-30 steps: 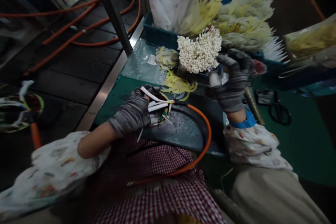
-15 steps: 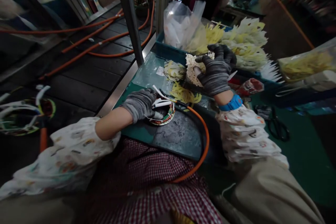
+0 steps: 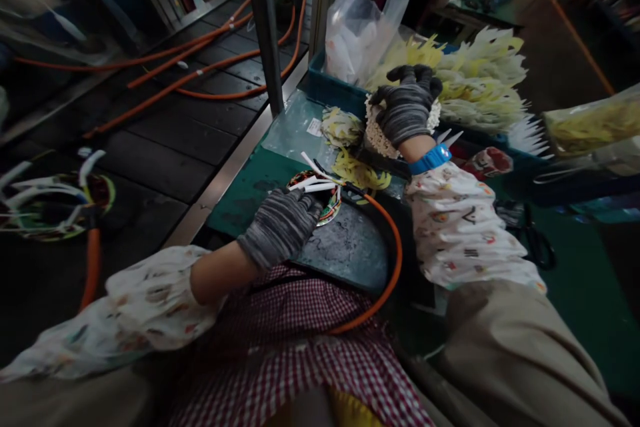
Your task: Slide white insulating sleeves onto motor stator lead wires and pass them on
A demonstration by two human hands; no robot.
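Observation:
My left hand (image 3: pixel 283 227), in a grey striped knit glove, is closed on the near left edge of a wound wire ring (image 3: pixel 327 212). White sleeved leads (image 3: pixel 320 185) stick out of this ring, and an orange cable (image 3: pixel 395 247) runs from it in a loop toward my lap. The ring lies on a dark worn plate (image 3: pixel 345 257). My right hand (image 3: pixel 407 103), gloved alike, is over a container of small pale pieces (image 3: pixel 377 137). Its fingers are bent and apart; the thumb is hidden, and nothing shows in its grasp.
Yellow strips (image 3: pixel 360 173) lie in front of a bundle of pale strips (image 3: pixel 343 127). Behind stands a blue bin (image 3: pixel 335 92) with a plastic bag (image 3: pixel 353 40) and more strips. Scissors (image 3: pixel 543 243) lie at right. Another wired ring (image 3: pixel 50 207) and orange cables are at left.
My left hand has moved nearer to me and lies lower over the ring. My right hand's fingers have bent closer over the pale pieces. The view has shifted slightly.

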